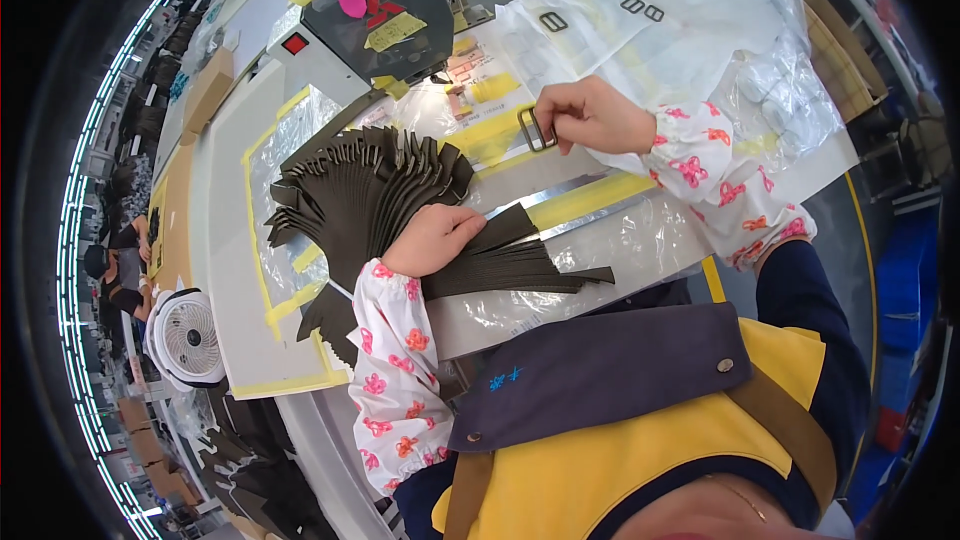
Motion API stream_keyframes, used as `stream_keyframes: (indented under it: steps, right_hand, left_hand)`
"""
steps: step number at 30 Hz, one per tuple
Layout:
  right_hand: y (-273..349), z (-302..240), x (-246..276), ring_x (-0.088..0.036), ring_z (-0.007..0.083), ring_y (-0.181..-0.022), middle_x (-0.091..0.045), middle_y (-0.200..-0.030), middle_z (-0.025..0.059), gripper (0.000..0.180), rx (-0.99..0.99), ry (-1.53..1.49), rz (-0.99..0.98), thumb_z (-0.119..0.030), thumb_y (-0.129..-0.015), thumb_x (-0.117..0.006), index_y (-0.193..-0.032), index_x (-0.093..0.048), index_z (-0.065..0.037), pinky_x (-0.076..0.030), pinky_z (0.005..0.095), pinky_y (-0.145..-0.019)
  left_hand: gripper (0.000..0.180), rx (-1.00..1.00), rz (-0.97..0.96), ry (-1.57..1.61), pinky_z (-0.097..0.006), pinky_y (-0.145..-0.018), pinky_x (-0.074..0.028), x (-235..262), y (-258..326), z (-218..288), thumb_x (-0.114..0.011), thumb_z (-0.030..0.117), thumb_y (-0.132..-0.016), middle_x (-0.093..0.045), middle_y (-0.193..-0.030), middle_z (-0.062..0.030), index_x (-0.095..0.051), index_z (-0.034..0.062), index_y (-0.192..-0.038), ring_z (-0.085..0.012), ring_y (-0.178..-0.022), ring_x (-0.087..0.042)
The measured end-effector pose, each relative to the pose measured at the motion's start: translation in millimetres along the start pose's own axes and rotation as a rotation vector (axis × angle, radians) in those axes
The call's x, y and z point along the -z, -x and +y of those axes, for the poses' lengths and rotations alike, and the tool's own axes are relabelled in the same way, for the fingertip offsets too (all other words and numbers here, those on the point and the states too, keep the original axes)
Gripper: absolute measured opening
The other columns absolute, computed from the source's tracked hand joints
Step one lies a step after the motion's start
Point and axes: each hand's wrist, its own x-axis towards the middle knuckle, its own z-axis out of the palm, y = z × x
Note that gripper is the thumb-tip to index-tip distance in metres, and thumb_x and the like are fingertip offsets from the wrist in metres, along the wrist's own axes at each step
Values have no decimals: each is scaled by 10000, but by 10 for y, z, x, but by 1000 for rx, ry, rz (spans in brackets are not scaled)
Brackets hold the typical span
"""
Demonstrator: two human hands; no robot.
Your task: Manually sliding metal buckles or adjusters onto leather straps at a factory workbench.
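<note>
I read the right hand [597, 118] as narrow: thumb and fingers pinch a dark buckle [534, 130] at their left. The left hand [425, 242] lies on the dark strip bundle [365, 190], which fans out beyond it; I cannot tell whether its fingers grip. Loose buckles [641, 8] lie beyond the right hand.

Left hand [432, 239] palm-down, right fingers [557, 112] curled

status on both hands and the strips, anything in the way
Left hand on fanned bundle of dark strips. Right hand pinching dark buckle, apart from strips. Grey machine beyond, clear of both hands.
</note>
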Motion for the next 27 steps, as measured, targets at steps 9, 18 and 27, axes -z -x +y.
stream_keyframes:
  steps: [9, 18, 27]
  right_hand:
    - [5, 165, -569, -523, 60, -610, -545, -734, 32, 123, -66, -106, 34, -10, -817, -502, -936, -529, 6, -443, 186, -551]
    - [-96, 90, -649, -510, 58, -605, -547, -780, 18, 242, -140, -488, -4, -46, -843, -520, -1068, -462, 21, -429, 191, -544]
    - [-185, 181, -586, -522, 60, -545, -603, -708, 50, 109, -299, -416, -655, -93, -849, -508, -912, -505, -4, -412, 182, -498]
  left_hand:
    - [148, -84, 128, -272, -389, -616, -456, -110, 4, 180, -569, 149, -774, -598, -706, -162, -632, 39, -851, -326, -672, -585]
    - [90, -91, 661, 46, -254, -520, -391, -148, 130, 106, -533, 83, -841, -510, -608, -88, -557, 4, -878, -159, -526, -473]
    - [114, -176, 465, 240, -212, -520, -360, -110, 212, 31, -534, 88, -847, -468, -609, -18, -555, -10, -901, -73, -551, -406]
